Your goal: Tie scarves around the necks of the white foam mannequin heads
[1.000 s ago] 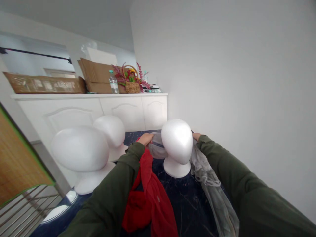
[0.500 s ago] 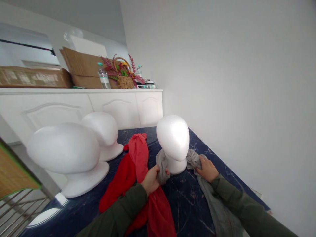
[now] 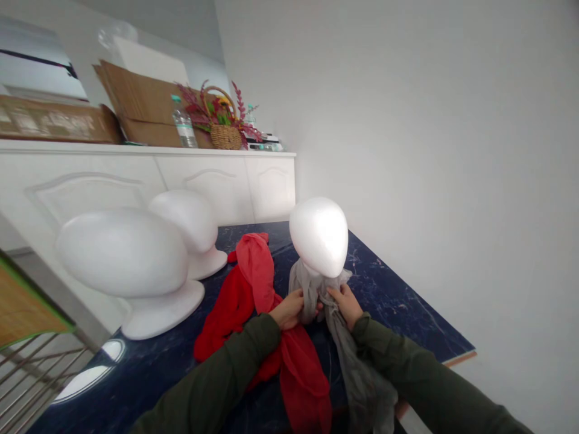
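Observation:
A white foam mannequin head (image 3: 319, 235) stands upright on the dark blue marbled table (image 3: 389, 295). Around its neck lies a grey scarf (image 3: 346, 343), with a long end trailing toward me over the table's near edge. My left hand (image 3: 291, 308) is closed on the scarf in front of the neck, at the left. Close by on the right, my right hand (image 3: 347, 304) pinches the other side of the scarf. A red scarf (image 3: 256, 283) lies bunched left of the head, and its near end passes beside my left forearm.
Two more white mannequin heads, a near one (image 3: 122, 253) and a farther one (image 3: 185, 220), stand at the left. Behind is a white cabinet (image 3: 208, 181) with cardboard boxes, a bottle (image 3: 184, 123) and a flower basket (image 3: 226, 137). A metal rack (image 3: 40, 374) borders the left.
My right hand has moved left with the grey scarf, from right of the neck to its front, near my left hand. The scarf now covers the head's base. The view has shifted slightly.

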A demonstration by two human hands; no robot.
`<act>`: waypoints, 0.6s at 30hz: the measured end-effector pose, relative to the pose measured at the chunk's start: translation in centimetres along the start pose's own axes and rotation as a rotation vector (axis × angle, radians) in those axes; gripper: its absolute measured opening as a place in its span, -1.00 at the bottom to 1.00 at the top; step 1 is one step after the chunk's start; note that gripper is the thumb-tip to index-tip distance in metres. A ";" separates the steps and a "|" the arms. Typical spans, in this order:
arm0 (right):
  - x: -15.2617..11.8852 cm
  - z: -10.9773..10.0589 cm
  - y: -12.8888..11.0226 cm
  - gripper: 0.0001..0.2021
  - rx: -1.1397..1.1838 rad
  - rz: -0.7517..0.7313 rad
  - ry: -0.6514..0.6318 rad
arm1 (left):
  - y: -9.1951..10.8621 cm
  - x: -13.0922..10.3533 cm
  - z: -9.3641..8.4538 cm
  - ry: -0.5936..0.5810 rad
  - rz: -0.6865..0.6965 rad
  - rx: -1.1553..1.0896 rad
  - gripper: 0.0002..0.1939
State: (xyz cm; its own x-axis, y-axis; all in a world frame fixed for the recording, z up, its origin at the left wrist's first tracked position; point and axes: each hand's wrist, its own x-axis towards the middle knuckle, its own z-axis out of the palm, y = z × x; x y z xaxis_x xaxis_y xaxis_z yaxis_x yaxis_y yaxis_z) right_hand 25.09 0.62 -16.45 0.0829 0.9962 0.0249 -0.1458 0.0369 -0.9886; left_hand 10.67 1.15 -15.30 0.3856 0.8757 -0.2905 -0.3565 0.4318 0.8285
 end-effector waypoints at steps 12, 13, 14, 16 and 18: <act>-1.1 2.0 0.6 -0.83 -0.361 -0.259 0.119 | -0.5 1.0 -0.7 -0.056 0.234 0.261 -0.75; -1.1 2.4 0.6 -0.85 -0.350 -0.250 0.131 | -0.5 1.1 -0.7 -0.053 0.232 0.272 -0.76; -1.2 2.6 0.6 -0.88 -0.339 -0.242 0.137 | -0.5 1.1 -0.8 -0.052 0.229 0.281 -0.77; -1.4 2.9 0.6 -0.93 -0.320 -0.239 0.134 | -0.5 1.1 -0.7 -0.053 0.224 0.291 -0.80; -1.7 2.8 0.5 -0.88 -0.303 -0.251 0.124 | -0.5 0.9 -0.5 -0.058 0.220 0.292 -0.81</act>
State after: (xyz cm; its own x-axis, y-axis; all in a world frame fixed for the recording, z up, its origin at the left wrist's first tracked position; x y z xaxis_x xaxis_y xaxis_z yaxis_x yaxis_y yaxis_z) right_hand 22.09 -0.83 -16.53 0.1993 0.9417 0.2709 0.1896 0.2342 -0.9535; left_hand 10.74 1.87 -16.21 0.3777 0.9233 -0.0696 -0.1814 0.1475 0.9723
